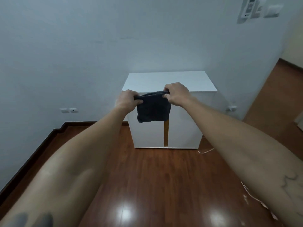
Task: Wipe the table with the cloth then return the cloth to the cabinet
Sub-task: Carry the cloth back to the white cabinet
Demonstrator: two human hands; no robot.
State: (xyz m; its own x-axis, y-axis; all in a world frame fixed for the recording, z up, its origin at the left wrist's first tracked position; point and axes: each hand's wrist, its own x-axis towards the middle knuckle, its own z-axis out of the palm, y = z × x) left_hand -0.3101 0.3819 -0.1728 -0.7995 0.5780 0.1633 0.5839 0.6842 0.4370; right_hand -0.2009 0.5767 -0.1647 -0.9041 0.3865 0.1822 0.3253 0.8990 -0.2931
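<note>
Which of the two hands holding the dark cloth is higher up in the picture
The right hand, which grips the cloth at its upper right corner. The left hand pinches the upper left corner slightly lower.

Dark charcoal-grey cloth [153, 108] there, plain, no pattern, showing against a white cabinet [180, 122]. A narrow orange-brown strip [166, 133] runs down between the cabinet's white doors. The floor [147, 177] is glossy reddish-brown wood with white glare spots near us. Dark brown skirting [37, 148] on the left, pale grey-white wall [82, 54] behind. White cable [205, 151] at the right.
</note>
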